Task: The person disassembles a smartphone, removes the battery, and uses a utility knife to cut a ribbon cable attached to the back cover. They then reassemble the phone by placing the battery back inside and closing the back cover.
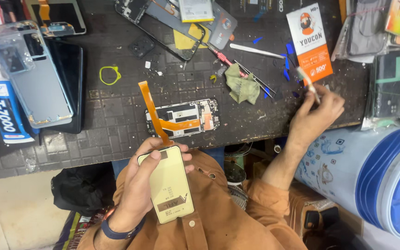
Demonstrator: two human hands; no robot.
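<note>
Leftmost on the dark, scuffed tabletop [116, 115] lies a white glue tube [2, 111] with a blue label, next to a pale blue phone back shell [33, 74] resting on a glossy black slab. Further along sits a thin loop of yellow-green wire [109, 75]. The left hand [137, 190] grips a flat rectangular display panel [170, 185], its backing a matte cream-yellow with rounded corners (thumb over the upper left edge, fingers curled behind); an orange ribbon cable [150, 109] rises from its top edge across the tabletop. Just beyond it lies an opened phone frame [184, 119], bare of its screen, with metal plates showing. A crumpled greenish cloth [242, 85] lies further right, near red-handled tweezers. The right hand [315, 115] pinches a small, pale, narrow strip [309, 83] between fingertips, above the tabletop's right edge, below an orange-and-white card [311, 41].
</note>
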